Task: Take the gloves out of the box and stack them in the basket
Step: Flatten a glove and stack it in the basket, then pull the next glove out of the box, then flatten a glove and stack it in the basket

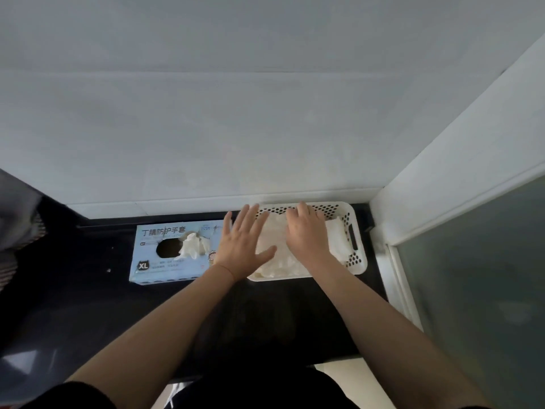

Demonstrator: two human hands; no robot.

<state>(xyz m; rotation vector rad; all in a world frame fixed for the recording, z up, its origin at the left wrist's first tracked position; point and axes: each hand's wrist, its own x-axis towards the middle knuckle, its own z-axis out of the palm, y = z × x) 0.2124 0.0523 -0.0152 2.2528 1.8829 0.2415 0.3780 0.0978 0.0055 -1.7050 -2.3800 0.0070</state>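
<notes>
Blue box (174, 255) on dark desk (88, 305), marked "XL" and "丁腈防护手套"; one glove (193, 245) protrudes from its opening. White basket (358, 258) just right holds stacked gloves (277, 255). Left hand (243, 246) flat, fingers spread; right hand (306, 231) presses the stack.

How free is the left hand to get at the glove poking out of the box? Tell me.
Probably free: the left hand is open beside the box, and nothing lies between it and the protruding glove.
</notes>
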